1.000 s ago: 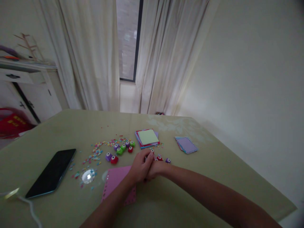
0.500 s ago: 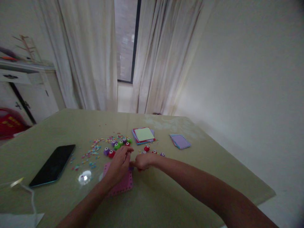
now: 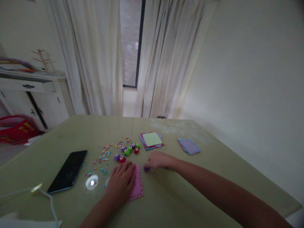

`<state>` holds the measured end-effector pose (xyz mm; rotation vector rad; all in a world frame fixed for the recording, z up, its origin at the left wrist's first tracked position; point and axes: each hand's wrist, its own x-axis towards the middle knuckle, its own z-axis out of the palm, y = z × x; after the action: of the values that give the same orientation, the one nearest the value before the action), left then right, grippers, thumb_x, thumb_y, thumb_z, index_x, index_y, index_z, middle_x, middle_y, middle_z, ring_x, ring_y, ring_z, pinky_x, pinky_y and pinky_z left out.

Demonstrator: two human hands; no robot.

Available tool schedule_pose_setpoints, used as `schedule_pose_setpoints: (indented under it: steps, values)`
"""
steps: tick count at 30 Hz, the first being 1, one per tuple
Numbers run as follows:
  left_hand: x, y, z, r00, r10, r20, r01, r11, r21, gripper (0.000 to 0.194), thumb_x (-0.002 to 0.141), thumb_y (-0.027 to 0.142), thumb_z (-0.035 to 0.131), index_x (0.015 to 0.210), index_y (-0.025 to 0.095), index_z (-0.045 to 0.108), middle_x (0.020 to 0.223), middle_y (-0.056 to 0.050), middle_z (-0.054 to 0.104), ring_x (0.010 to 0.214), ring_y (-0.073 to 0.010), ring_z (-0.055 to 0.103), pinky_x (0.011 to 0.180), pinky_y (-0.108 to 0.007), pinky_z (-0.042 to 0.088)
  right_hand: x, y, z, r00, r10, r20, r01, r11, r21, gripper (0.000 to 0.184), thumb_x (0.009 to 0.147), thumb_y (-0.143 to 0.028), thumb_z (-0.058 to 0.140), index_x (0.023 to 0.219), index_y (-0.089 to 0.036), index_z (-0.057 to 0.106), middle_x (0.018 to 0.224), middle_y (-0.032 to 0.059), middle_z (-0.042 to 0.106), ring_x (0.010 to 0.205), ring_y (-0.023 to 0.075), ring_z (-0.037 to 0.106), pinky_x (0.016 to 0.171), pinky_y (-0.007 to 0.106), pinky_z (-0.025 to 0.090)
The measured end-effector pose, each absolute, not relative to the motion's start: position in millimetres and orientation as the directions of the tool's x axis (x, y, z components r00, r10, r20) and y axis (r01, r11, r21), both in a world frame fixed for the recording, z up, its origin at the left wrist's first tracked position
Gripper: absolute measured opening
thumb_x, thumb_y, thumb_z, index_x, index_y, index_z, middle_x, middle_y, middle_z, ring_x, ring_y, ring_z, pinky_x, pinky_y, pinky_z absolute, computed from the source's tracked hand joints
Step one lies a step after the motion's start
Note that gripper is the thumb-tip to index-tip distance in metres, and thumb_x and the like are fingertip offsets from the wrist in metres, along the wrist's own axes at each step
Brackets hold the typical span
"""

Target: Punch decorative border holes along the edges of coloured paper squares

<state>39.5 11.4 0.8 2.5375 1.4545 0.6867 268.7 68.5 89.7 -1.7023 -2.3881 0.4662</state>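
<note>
the left hand (image 3: 121, 181) lies flat, palm down, fingers spread loosely, on a pink sheet of paper (image 3: 137, 187). the sheet is a small rectangle lying flat on the olive-green table (image 3: 166, 202); most of it is hidden under the hand, and what shows is its right strip, with a row of tiny punched holes running along the right edge. the hand presses on it and grips nothing.

the right hand (image 3: 157, 160) rests on the table just right of the sheet's far corner, knuckles up, fingers curled down around a small purple punch (image 3: 147, 169). only a bit of the punch shows under the fingertips, so whether the fingers clamp it or merely touch it cannot be told.

beyond the left hand, near its fingertips, stands a cluster of little punches (image 3: 127, 151) in purple, green and red, each with a white button on top. to their left, coloured paper bits (image 3: 104, 156) lie scattered over the table. behind the right hand sits a stack of coloured paper squares (image 3: 152, 140) with a pale yellow one on top, and further right, well apart, a smaller stack with a lilac top sheet (image 3: 189, 146). a black phone (image 3: 67, 171) lies face up on the left, a small shiny round disc (image 3: 91, 182) just beside it, and a white cable (image 3: 47, 198) trails near the table's front edge.
</note>
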Motion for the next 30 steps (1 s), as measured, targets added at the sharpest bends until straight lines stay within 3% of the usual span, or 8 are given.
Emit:
schedule_pose_setpoints:
  steps: [2,5,10,16,20,23,26,30]
  values:
    - [39,10,2,0.427,0.850,0.307,0.789,-0.517,0.333,0.038,0.104,0.024,0.050,0.138,0.023,0.068,0.143,-0.011,0.068,0.135,-0.0306,0.060,0.114,-0.051,0.044,274,70,98,-0.275,0.957,-0.092,0.938,0.247,-0.243,0.017,0.081,-0.028,0.082,0.068,-0.019,0.077,0.070,0.0122,0.079,0.074,0.0313,0.078,0.068,0.036,0.058]
    - [39,6,3,0.419,0.859,0.294,0.794,-0.504,0.340,0.039,0.104,0.034,0.055,0.138,0.023,0.069,0.148,-0.014,0.066,0.140,-0.0352,0.057,0.117,-0.058,0.041,267,72,106,-0.229,0.971,-0.072,0.967,0.218,-0.136,0.019,0.097,-0.028,0.067,0.100,-0.016,0.081,0.102,0.0202,0.083,0.097,0.0359,0.080,0.081,0.042,0.060]
    - [30,0,5,0.473,0.854,0.217,0.768,-0.521,0.373,0.066,0.095,0.057,0.068,0.151,0.022,0.063,0.157,-0.019,0.060,0.146,-0.0434,0.052,0.119,-0.066,0.038,228,72,88,-0.298,0.955,0.006,0.948,0.297,-0.118,0.033,0.105,-0.031,0.061,0.136,-0.024,0.068,0.134,0.0118,0.075,0.119,0.0284,0.074,0.097,0.037,0.057]
    - [9,5,14,0.590,0.799,0.119,0.685,-0.573,0.449,0.077,0.083,0.042,0.081,0.156,0.030,0.059,0.164,-0.010,0.056,0.152,-0.0362,0.050,0.130,-0.058,0.033,208,58,63,-0.222,0.974,0.049,0.968,0.227,-0.112,0.026,0.109,-0.019,0.050,0.127,-0.021,0.070,0.127,0.0115,0.075,0.115,0.0263,0.074,0.090,0.033,0.057]
    - [9,5,17,0.574,0.814,0.091,0.713,-0.551,0.434,0.069,0.090,0.045,0.075,0.154,0.026,0.061,0.168,-0.013,0.051,0.155,-0.0381,0.046,0.130,-0.062,0.031,224,30,54,-0.153,0.986,0.060,0.984,0.158,-0.087,0.019,0.109,-0.018,0.053,0.113,-0.019,0.071,0.115,0.0121,0.076,0.110,0.0276,0.074,0.086,0.033,0.056]
    - [13,3,16,0.538,0.839,0.085,0.755,-0.524,0.394,0.068,0.096,0.053,0.069,0.157,0.024,0.059,0.169,-0.015,0.049,0.155,-0.0401,0.046,0.129,-0.064,0.032,240,6,40,-0.167,0.971,0.174,0.969,0.194,-0.154,0.008,0.106,-0.022,0.061,0.104,-0.021,0.069,0.107,0.0098,0.074,0.103,0.0270,0.073,0.085,0.034,0.055]
    - [15,1,13,0.525,0.849,0.065,0.777,-0.508,0.372,0.071,0.096,0.058,0.069,0.158,0.025,0.058,0.170,-0.014,0.048,0.155,-0.0401,0.046,0.128,-0.062,0.036,251,-10,26,-0.151,0.943,0.296,0.910,0.250,-0.330,0.006,0.103,-0.022,0.066,0.097,-0.022,0.066,0.103,0.0068,0.071,0.092,0.0238,0.070,0.079,0.033,0.053]
    - [15,-1,3,0.503,0.857,0.112,0.797,-0.510,0.324,0.070,0.099,0.058,0.067,0.160,0.025,0.055,0.169,-0.013,0.049,0.154,-0.0385,0.049,0.125,-0.059,0.041,259,-13,21,-0.087,0.974,0.211,0.736,0.206,-0.645,0.005,0.097,-0.019,0.071,0.100,-0.021,0.067,0.097,0.0030,0.071,0.084,0.0198,0.067,0.074,0.029,0.049]
